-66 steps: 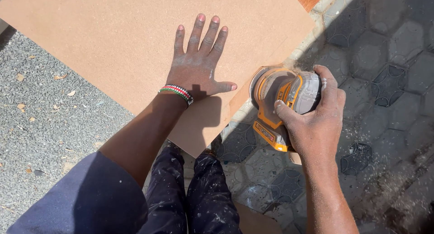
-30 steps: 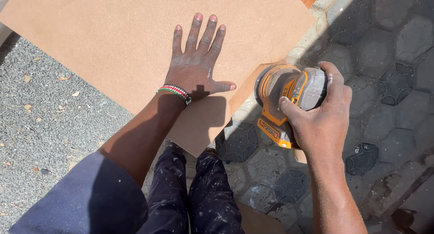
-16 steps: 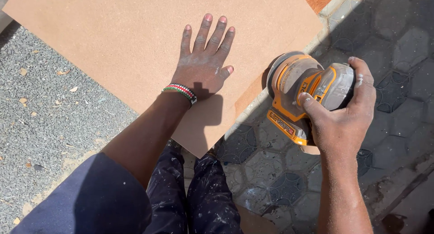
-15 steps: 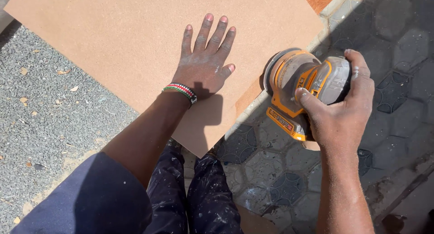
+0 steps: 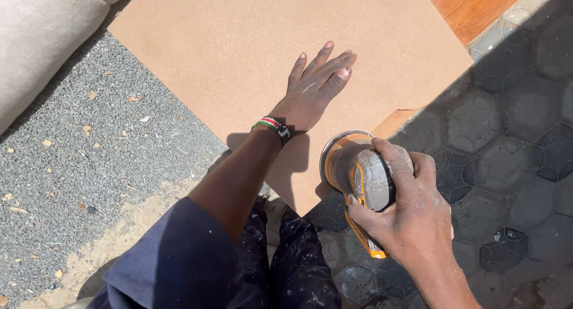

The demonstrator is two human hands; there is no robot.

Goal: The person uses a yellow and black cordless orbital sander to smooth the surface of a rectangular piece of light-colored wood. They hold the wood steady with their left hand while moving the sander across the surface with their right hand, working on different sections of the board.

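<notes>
Our left hand [image 5: 313,85] lies flat, fingers together, pinning the brown board [image 5: 268,52] on the ground. Our right hand [image 5: 406,207] wraps the orange sander [image 5: 352,171] at the board's near edge; its pad seems tilted. We should hold it flat, pressing lightly.

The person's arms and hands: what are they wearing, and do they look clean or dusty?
The left hand has a beaded wristband in red, white, green and black at the wrist, and a loose dark blue sleeve covers the upper arm. The right hand wears nothing that shows and is coated in pale dust; its forearm is bare.
</notes>
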